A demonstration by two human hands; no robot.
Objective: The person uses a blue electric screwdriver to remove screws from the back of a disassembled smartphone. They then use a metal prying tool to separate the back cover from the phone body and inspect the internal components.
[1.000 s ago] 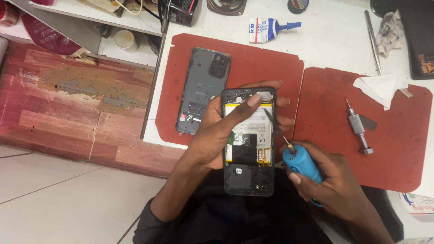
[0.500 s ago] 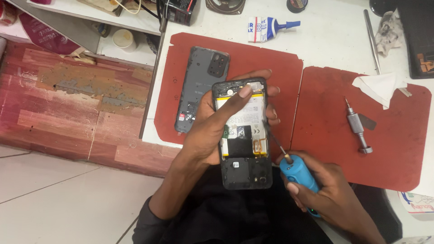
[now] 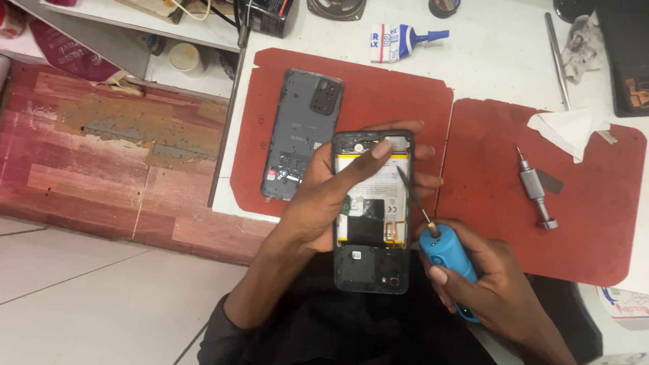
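An opened phone (image 3: pixel 372 216), its back removed so that the battery and dark inner plates were exposed, was held upright in the view over the near edge of the red work mat (image 3: pixel 392 88). It was gripped by the left hand (image 3: pixel 331 203), which was wrapped around it from the left: the thumb was laid diagonally across the battery toward the upper end, while the fingertips were seen curled around the phone's right edge. A blue electric screwdriver (image 3: pixel 446 260) was clasped in the right hand (image 3: pixel 487 290), just to the lower right of the phone, with the fingers closed around its body. Its thin bit was angled up and to the left, and the tip was brought over the right side of the battery; whether it touched the surface could not be told. The detached grey back cover (image 3: pixel 301 132) was laid flat on the mat, just left of the held phone and above the left wrist. On a second red mat (image 3: pixel 595 230) to the right, a small metal hand screwdriver (image 3: pixel 537 192) was left lying, well apart from both hands, near a crumpled white tissue (image 3: pixel 568 128). A glue tube (image 3: pixel 405 34) was seen on the white table (image 3: pixel 500 54) beyond the mats.
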